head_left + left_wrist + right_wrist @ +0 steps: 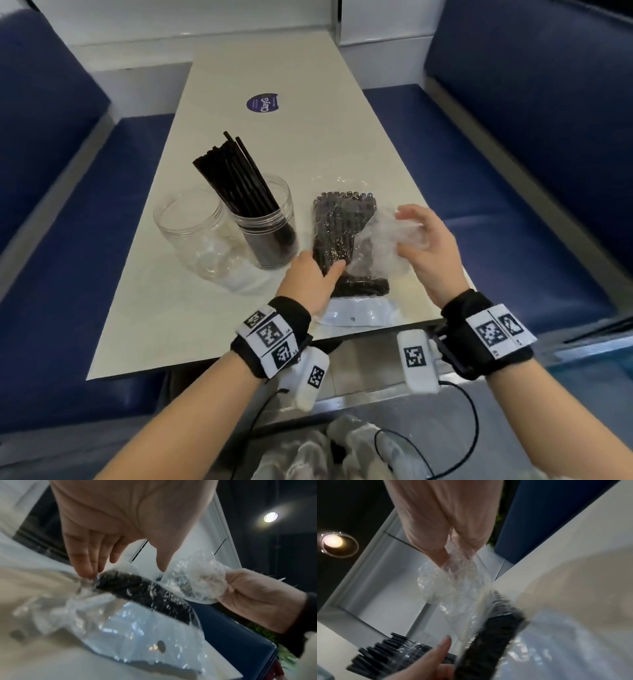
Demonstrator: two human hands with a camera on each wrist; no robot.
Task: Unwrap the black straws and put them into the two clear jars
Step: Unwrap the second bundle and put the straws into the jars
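A bundle of black straws [342, 233] in clear wrap lies on the table's near end. My left hand [313, 275] holds its near part, fingers [85, 566] at one side and the thumb across the other. My right hand [423, 240] grips crumpled clear wrap [383, 240] peeled off the bundle's right side. In the left wrist view the bundle [145, 595] runs under my palm toward the crumpled wrap [197, 584]. Left of the bundle stand two clear jars: one [265, 236] with several black straws, one [191, 233] with none.
The pack's white header strip [356, 313] lies at the table's near edge [212, 358]. A purple sticker [263, 104] sits farther up the table. Blue benches [513, 222] flank both sides. More crumpled clear plastic [346, 445] lies below, by my lap.
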